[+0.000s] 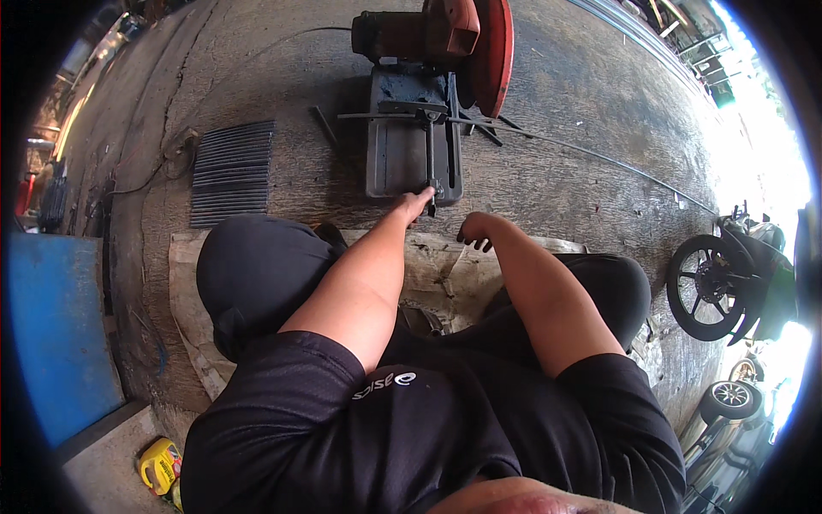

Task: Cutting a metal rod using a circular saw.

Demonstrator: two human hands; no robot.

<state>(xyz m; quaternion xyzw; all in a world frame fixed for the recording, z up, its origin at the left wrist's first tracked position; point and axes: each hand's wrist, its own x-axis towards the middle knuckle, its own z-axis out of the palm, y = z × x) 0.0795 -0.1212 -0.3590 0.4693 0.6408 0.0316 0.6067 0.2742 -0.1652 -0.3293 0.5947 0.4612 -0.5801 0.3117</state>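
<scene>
A red cut-off saw (428,38) with a round red guard stands on a black metal base (398,163) in front of me. My left hand (415,206) grips the vise handle (433,204) at the base's near end, from which a screw rod runs up to the clamp. A long thin metal rod (591,154) lies across the base at the clamp and stretches far to the right. Just right of the base hangs my right hand (478,230), its fingers loosely bent and apart, with nothing visible in them.
Left of the saw lies a row of cut dark rods (231,171). Short metal pieces (484,128) rest by the base. A cable (257,56) trails left. A blue panel (64,334), a yellow container (159,465) and a motorcycle (728,278) stand at the sides. I sit on a worn sheet (193,295).
</scene>
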